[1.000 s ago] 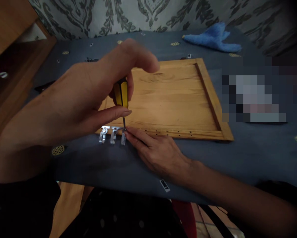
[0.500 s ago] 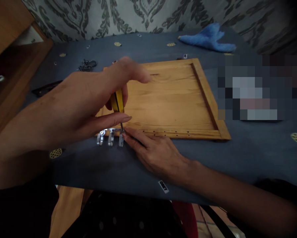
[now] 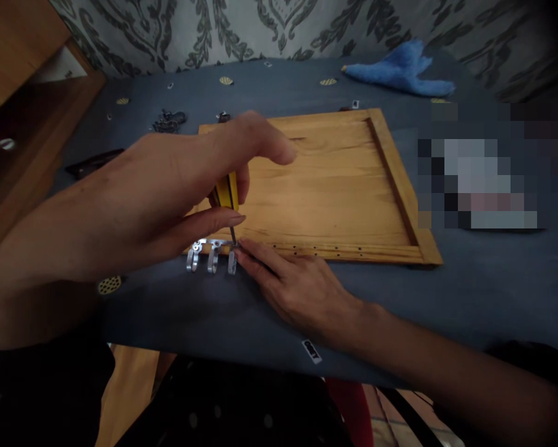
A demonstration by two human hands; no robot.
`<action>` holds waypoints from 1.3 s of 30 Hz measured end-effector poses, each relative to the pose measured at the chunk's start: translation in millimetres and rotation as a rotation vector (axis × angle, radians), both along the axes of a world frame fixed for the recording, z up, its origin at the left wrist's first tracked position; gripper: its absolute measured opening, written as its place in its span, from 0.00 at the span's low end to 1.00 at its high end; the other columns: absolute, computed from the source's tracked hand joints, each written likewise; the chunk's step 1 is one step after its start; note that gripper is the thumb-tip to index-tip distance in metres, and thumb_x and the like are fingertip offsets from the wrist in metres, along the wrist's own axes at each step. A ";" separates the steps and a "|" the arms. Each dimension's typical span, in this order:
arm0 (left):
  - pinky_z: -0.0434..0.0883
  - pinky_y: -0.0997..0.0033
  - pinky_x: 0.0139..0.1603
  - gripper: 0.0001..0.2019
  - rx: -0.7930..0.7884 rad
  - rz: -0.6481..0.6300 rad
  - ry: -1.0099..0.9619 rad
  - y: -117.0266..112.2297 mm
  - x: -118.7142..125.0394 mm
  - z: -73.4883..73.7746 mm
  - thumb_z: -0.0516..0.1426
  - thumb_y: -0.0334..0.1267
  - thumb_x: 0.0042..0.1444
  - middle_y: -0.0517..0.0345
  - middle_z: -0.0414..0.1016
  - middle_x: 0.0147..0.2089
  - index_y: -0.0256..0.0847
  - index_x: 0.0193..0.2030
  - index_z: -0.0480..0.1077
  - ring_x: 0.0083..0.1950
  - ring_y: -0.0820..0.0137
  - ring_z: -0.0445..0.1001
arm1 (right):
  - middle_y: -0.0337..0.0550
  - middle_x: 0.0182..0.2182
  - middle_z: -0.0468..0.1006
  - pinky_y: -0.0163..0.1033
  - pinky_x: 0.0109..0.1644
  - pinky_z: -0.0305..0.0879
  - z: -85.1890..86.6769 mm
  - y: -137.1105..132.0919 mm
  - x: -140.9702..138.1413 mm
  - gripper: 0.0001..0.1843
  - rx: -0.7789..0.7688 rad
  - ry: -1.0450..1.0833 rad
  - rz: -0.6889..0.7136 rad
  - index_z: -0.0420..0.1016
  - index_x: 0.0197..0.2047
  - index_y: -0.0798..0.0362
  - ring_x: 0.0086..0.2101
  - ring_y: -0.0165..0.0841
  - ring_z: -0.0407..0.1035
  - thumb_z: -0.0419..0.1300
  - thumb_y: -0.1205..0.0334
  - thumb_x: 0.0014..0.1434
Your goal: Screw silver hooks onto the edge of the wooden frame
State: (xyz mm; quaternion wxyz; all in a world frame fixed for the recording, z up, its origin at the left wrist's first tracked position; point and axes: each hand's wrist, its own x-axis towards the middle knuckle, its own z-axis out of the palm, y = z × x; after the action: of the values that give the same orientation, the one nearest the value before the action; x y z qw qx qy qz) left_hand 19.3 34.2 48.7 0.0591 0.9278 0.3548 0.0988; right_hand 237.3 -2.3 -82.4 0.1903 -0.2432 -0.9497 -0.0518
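The wooden board (image 3: 325, 186), honey-brown and streaked with dark grain, lies flat, a raised rim along its 3 o'clock side and paired dark holes along its 6 o'clock rail. On that rail, towards 7 o'clock, sits the silver hook strip (image 3: 223, 241), three curved hooks pointing to 6 o'clock, its right end partly covered. The screwdriver (image 3: 226, 194), yellow with black stripes, leans slightly towards 11 o'clock, its thin shaft meeting the strip beside the rightmost visible hook.

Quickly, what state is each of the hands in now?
Left hand: closed around the yellow screwdriver.
Right hand: fingertips at the metal hook strip; gripping or not cannot be told.
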 end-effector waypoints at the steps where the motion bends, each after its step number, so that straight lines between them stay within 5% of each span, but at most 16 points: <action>1: 0.71 0.75 0.39 0.21 -0.009 0.003 0.000 -0.2 -0.3 -0.3 0.48 0.49 0.66 0.67 0.69 0.43 0.52 0.64 0.55 0.41 0.76 0.76 | 0.58 0.58 0.75 0.43 0.31 0.74 0.2 -0.2 -0.1 0.24 -0.003 -0.013 -0.003 0.70 0.61 0.65 0.35 0.37 0.77 0.49 0.75 0.64; 9: 0.72 0.72 0.34 0.21 0.027 0.010 -0.036 -3.0 -1.3 7.1 0.52 0.43 0.66 0.63 0.70 0.44 0.50 0.64 0.56 0.40 0.73 0.76 | 0.56 0.59 0.75 0.39 0.34 0.75 -0.1 -1.2 0.8 0.24 -0.018 -0.032 -0.028 0.71 0.61 0.62 0.36 0.35 0.76 0.50 0.75 0.64; 13: 0.75 0.68 0.40 0.24 0.003 0.030 -0.042 -2.8 -3.2 10.6 0.55 0.43 0.64 0.61 0.70 0.47 0.50 0.65 0.55 0.45 0.70 0.76 | 0.56 0.59 0.75 0.40 0.35 0.74 -0.3 -1.3 1.3 0.24 -0.017 -0.017 -0.016 0.70 0.61 0.64 0.37 0.36 0.77 0.52 0.75 0.62; 21: 0.66 0.79 0.28 0.21 0.022 0.022 -0.022 -4.9 -0.9 3.0 0.53 0.45 0.66 0.67 0.72 0.42 0.52 0.64 0.56 0.36 0.77 0.75 | 0.57 0.59 0.74 0.41 0.33 0.74 -0.6 -1.3 -0.7 0.23 -0.019 0.002 -0.012 0.71 0.61 0.65 0.36 0.37 0.76 0.51 0.75 0.63; 27: 0.71 0.78 0.33 0.21 0.024 -0.003 0.005 -2.6 -2.6 2.4 0.50 0.49 0.68 0.65 0.72 0.42 0.52 0.65 0.55 0.43 0.73 0.77 | 0.58 0.59 0.74 0.43 0.32 0.74 1.8 -0.6 -0.1 0.24 -0.037 -0.009 -0.016 0.70 0.61 0.64 0.35 0.36 0.76 0.50 0.75 0.64; 39: 0.68 0.70 0.40 0.23 0.098 0.023 0.025 -0.3 4.8 -0.6 0.47 0.53 0.68 0.59 0.69 0.44 0.44 0.63 0.58 0.34 0.75 0.71 | 0.59 0.58 0.74 0.44 0.32 0.74 0.1 -0.6 0.0 0.25 -0.035 -0.034 -0.012 0.69 0.62 0.64 0.33 0.37 0.76 0.49 0.74 0.64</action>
State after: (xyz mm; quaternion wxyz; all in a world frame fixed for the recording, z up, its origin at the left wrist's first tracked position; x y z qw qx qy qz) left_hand 24.1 33.9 48.1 0.0078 0.9266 0.3610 0.1053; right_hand 237.3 -2.9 -82.2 0.1695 -0.2510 -0.9522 -0.0407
